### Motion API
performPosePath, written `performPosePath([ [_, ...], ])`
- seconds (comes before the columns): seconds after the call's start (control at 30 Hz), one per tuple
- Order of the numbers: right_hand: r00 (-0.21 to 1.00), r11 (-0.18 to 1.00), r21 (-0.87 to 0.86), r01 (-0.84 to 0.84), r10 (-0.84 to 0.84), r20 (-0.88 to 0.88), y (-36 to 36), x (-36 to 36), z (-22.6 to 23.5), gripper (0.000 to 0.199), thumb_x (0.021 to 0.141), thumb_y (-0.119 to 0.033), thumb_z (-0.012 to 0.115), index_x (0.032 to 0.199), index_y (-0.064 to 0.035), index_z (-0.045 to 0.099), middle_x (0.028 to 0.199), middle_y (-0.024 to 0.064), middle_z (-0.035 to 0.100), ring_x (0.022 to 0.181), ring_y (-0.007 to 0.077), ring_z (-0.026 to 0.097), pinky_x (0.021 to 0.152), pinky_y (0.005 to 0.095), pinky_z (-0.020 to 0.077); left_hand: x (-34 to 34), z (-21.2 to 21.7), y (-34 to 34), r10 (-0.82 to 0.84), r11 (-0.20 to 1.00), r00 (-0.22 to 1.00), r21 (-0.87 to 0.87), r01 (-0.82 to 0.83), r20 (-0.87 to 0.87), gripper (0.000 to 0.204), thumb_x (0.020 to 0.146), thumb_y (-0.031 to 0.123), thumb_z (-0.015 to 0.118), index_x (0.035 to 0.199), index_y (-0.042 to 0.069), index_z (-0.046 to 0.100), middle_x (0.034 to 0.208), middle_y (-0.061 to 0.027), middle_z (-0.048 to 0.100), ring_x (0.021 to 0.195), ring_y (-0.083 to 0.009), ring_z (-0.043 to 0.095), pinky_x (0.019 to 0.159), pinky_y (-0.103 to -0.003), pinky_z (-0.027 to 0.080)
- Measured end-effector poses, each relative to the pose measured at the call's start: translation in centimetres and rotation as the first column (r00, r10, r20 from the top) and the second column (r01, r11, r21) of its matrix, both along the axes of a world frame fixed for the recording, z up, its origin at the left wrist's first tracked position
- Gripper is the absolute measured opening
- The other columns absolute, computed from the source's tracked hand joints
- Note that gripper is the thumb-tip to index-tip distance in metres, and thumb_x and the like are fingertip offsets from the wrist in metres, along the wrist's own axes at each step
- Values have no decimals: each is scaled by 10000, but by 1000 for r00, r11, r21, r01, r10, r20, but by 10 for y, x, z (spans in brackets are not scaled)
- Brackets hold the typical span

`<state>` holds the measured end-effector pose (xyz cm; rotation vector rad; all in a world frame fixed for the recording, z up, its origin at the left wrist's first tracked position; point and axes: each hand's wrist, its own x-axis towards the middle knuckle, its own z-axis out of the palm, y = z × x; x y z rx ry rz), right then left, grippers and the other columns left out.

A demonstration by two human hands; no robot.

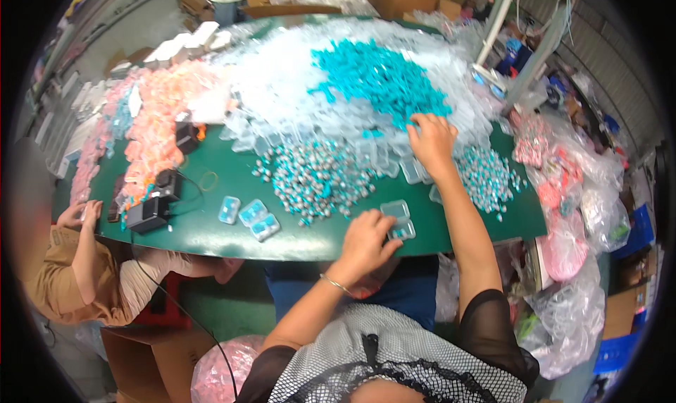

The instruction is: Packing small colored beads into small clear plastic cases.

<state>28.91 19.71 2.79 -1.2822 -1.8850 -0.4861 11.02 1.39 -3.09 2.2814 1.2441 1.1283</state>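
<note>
On the green table (310,245) my left hand (364,242) grips the left side of a small clear plastic case (403,230) with its lid lying open. A little teal shows inside the case. Farther off, my right hand (434,144) reaches to the near edge of a heap of thin teal plastic pieces (384,79). Its fingers are curled together, and what they pinch is hidden. Left of centre lies a pile of small teal and silvery-white round pieces (310,181). A second pile of such small pieces (486,177) sits right of my right forearm.
Many clear empty cases (274,107) cover the table's far half. Three filled cases (252,213) lie left of my left hand. Black boxy devices (149,213) with a cable and peach-coloured pieces (158,114) are farther left, where another person (81,276) sits. Plastic bags (563,244) crowd the right.
</note>
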Motion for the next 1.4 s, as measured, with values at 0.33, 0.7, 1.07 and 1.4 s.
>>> performPosePath([
  [0.33, 958, 875, -411, 258, -288, -12, 39, -2, 5, 194, 788, -208, 714, 963, -125, 701, 864, 89, 732, 865, 312, 695, 804, 498, 398, 1, 5, -3, 14, 1000, 1000, 5, -14, 10, 388, 766, 258, 785, 1082, 80, 647, 955, -107, 569, 923, -317, 570, 792, -421, 479],
  [0.7, 803, 828, -275, -488, 303, -513, -92, 26, -4, 154, 840, 29, 641, 978, -4, 702, 920, 74, 651, 815, 165, 645, 734, 286, 514, 2, 0, -3, -5, 999, 1000, -31, 6, 23, 388, 749, 259, 792, 1059, 74, 651, 969, -114, 565, 945, -326, 562, 802, -424, 462],
  [1.07, 872, 771, -409, -489, 417, -257, -155, 36, -35, 166, 803, -21, 680, 959, -75, 695, 923, 77, 655, 894, 274, 633, 826, 386, 462, 4, 1, 11, 36, 999, 999, 10, -36, 40, 453, 686, 218, 840, 1062, 45, 654, 974, -126, 621, 912, -339, 599, 795, -433, 489],
  [1.4, 850, 802, -375, -465, 522, 63, -165, 25, -25, 178, 787, -60, 685, 964, -73, 696, 914, 82, 626, 925, 273, 612, 864, 416, 440, -1, -6, -1, 28, 1000, 999, -11, -27, 26, 440, 712, 257, 813, 1053, 41, 636, 962, -143, 594, 924, -351, 582, 797, -444, 479],
])
